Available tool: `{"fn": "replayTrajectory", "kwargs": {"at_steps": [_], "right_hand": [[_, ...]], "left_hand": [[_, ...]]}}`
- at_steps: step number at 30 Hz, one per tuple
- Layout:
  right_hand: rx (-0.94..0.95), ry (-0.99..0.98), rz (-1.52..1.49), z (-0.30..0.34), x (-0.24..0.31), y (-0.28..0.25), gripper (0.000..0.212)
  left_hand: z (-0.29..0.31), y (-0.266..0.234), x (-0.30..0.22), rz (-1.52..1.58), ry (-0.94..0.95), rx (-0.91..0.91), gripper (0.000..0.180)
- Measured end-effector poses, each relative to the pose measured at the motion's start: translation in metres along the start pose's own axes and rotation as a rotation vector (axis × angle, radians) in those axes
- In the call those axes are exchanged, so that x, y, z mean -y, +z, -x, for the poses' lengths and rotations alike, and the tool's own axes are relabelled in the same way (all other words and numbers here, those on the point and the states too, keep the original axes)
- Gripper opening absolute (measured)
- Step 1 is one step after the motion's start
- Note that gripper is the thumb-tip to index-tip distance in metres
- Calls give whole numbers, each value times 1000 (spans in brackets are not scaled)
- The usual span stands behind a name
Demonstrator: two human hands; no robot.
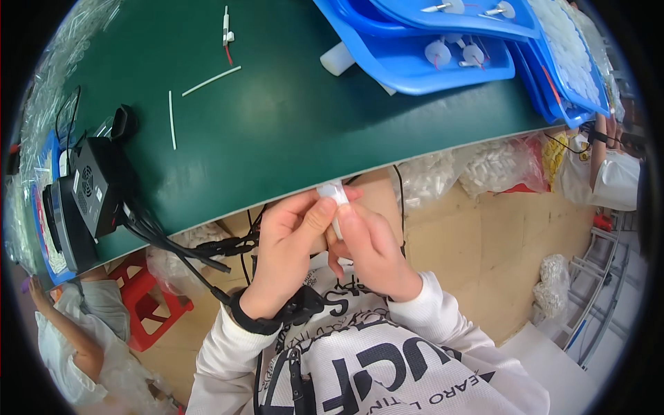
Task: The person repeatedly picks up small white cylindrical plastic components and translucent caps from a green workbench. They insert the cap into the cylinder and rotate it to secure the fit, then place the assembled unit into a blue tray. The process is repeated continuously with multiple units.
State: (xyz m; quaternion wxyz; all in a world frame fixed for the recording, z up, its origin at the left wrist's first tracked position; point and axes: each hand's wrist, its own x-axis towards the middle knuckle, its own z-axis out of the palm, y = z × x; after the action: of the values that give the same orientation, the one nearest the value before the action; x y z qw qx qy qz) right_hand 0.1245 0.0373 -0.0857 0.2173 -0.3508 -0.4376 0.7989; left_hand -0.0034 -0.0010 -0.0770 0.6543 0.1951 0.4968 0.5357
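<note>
Both my hands meet just off the near edge of the green table (277, 124). Between them is a small white plastic tube-like part (338, 195). My left hand (294, 225) pinches it from one side, the thumb lying across it. From the other side my right hand (370, 242) grips it, thumb pressed on its surface and fingers curled beneath. My fingers cover much of the part, so its full shape is hidden. On the table lie two thin white sticks (211, 81) and a slim white piece with a red wire (226, 34).
Blue trays (429, 77) holding round white parts with red wires stand at the far right, beside a white cylinder (337, 59). A black device (95, 183) with cables sits at the left edge. Below are a red stool (149, 304) and another person's arm (69, 332).
</note>
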Motion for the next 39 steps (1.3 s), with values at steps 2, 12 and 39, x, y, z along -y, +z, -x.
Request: {"fn": "replayTrajectory", "kwargs": {"at_steps": [2,12,39], "right_hand": [[10,-74,84,-2,0,-2,29],[36,-804,493,24,83,-33,36],[112,-946,976,59,81,-15,26]], "left_hand": [[4,4,-2,-15,55,-49,28],[61,29,-15,-611,560,-69,31],[79,30,-34,-976,681,22,40]]}}
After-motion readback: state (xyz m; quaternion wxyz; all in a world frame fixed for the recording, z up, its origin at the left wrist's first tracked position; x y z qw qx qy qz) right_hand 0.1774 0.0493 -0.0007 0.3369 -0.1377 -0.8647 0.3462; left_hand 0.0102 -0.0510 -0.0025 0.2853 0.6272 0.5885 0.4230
